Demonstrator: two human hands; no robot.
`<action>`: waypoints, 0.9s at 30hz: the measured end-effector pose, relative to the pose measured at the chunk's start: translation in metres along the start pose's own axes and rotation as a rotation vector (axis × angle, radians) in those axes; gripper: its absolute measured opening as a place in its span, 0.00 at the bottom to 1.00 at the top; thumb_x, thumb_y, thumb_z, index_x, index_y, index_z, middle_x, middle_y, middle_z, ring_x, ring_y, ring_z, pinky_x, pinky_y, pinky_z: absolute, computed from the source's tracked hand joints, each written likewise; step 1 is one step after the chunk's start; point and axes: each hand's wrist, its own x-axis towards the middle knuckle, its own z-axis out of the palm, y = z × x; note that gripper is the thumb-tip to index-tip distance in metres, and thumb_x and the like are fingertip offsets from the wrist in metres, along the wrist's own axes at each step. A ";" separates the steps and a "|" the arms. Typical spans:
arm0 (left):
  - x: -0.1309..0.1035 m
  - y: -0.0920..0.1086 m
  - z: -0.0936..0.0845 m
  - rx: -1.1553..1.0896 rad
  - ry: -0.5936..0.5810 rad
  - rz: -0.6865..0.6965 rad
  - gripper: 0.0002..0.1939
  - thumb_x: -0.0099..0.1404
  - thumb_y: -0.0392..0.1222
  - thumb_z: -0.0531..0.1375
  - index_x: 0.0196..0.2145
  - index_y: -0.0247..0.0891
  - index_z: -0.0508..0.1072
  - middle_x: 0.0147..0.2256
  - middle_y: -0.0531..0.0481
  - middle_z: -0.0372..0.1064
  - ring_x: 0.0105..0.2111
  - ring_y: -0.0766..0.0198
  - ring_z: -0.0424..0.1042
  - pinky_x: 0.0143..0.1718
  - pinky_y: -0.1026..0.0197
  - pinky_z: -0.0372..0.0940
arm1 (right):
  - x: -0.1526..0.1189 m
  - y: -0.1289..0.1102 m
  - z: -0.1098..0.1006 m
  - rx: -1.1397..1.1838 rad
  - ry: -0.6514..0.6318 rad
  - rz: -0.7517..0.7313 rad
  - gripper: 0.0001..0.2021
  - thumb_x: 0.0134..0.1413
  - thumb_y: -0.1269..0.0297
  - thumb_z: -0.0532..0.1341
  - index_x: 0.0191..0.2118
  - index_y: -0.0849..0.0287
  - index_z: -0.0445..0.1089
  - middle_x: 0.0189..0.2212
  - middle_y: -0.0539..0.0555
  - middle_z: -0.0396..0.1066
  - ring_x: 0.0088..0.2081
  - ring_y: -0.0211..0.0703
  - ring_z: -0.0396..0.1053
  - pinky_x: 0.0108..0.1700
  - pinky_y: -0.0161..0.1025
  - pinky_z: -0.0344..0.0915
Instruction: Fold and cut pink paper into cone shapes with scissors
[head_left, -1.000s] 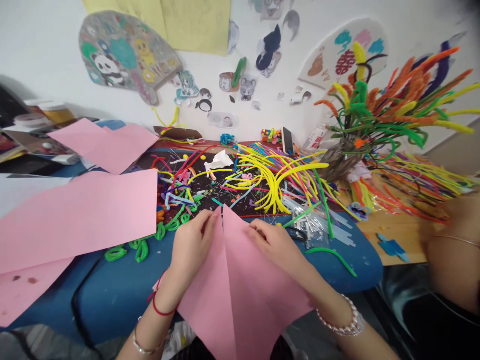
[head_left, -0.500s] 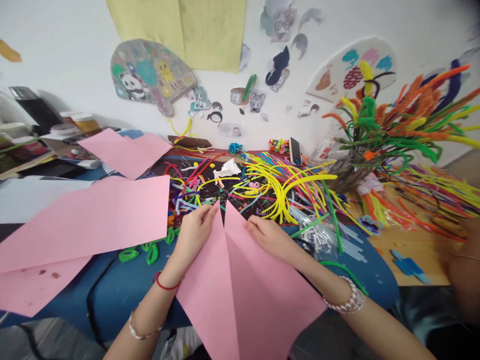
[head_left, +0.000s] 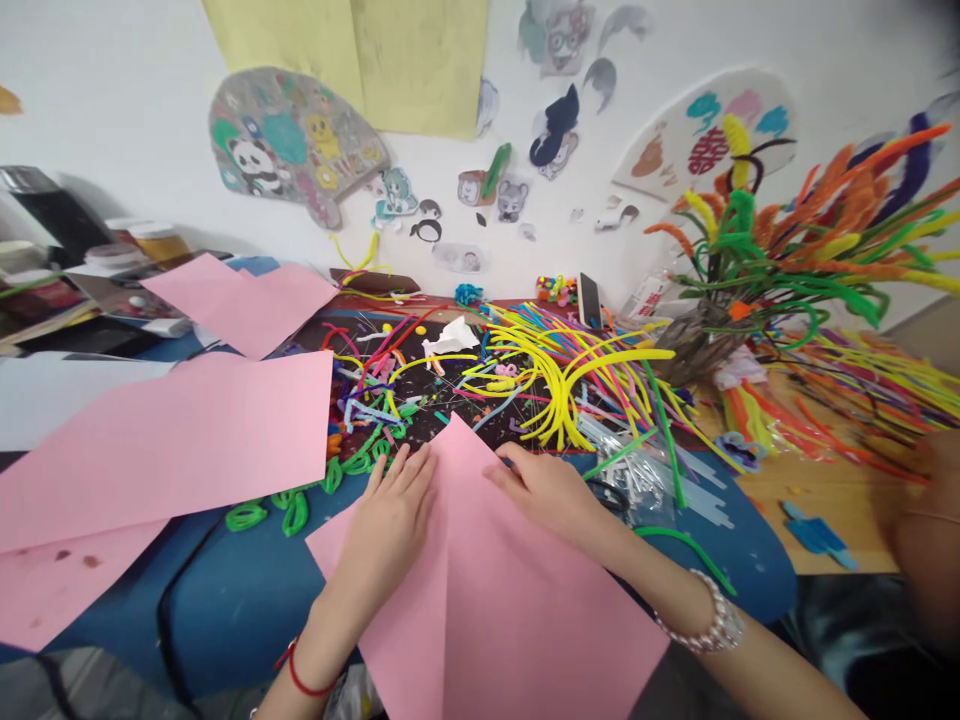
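A sheet of pink paper (head_left: pixel 517 600) with a crease down its length lies in front of me, its pointed corner facing the wall. My left hand (head_left: pixel 391 515) rests flat on the left side of the crease, fingers stretched out together. Along the upper right edge, my right hand (head_left: pixel 546 492) pinches the sheet between thumb and fingers. Just beyond the paper's tip lie loose pipe cleaners (head_left: pixel 559 400), many of them yellow. Green pipe-cleaner loops (head_left: pixel 292 510) sit left of my left hand.
More pink sheets (head_left: pixel 225 430) cover the blue table (head_left: pixel 232 600) at left. A vase of pipe-cleaner stems (head_left: pixel 686 335) stands at right, near a bag of small white pieces (head_left: pixel 634 470). Another person's hand (head_left: pixel 934 500) is at the right edge. A black bottle (head_left: pixel 56 220) stands at back left.
My left hand has let go of the paper's left tip and now lies flat on the sheet. The two raised tips have come together into one point. My right hand still pinches the edge.
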 end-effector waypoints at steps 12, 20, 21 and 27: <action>-0.001 0.003 0.001 0.067 -0.012 -0.026 0.25 0.73 0.42 0.46 0.64 0.33 0.60 0.65 0.47 0.55 0.66 0.47 0.53 0.65 0.38 0.48 | -0.019 0.007 -0.002 0.106 -0.032 -0.004 0.16 0.67 0.66 0.51 0.52 0.53 0.72 0.47 0.51 0.78 0.45 0.49 0.77 0.41 0.38 0.65; -0.002 0.006 -0.002 0.077 -0.028 -0.060 0.25 0.73 0.42 0.44 0.64 0.35 0.60 0.65 0.49 0.55 0.66 0.49 0.52 0.66 0.38 0.46 | -0.026 0.006 -0.003 0.158 -0.079 -0.026 0.20 0.65 0.69 0.49 0.55 0.51 0.71 0.47 0.52 0.78 0.44 0.54 0.78 0.42 0.42 0.67; -0.002 0.006 -0.002 0.076 -0.027 -0.059 0.25 0.73 0.43 0.44 0.64 0.35 0.60 0.65 0.49 0.55 0.66 0.49 0.52 0.66 0.38 0.46 | -0.028 0.007 -0.003 0.166 -0.078 -0.027 0.20 0.65 0.69 0.49 0.56 0.50 0.70 0.48 0.52 0.77 0.45 0.53 0.77 0.43 0.42 0.67; -0.003 0.006 -0.002 0.068 -0.026 -0.056 0.25 0.73 0.43 0.44 0.64 0.35 0.60 0.65 0.49 0.55 0.66 0.48 0.52 0.66 0.37 0.46 | -0.042 0.013 -0.003 0.327 -0.054 0.022 0.21 0.66 0.59 0.50 0.59 0.57 0.67 0.44 0.55 0.79 0.41 0.51 0.77 0.38 0.39 0.68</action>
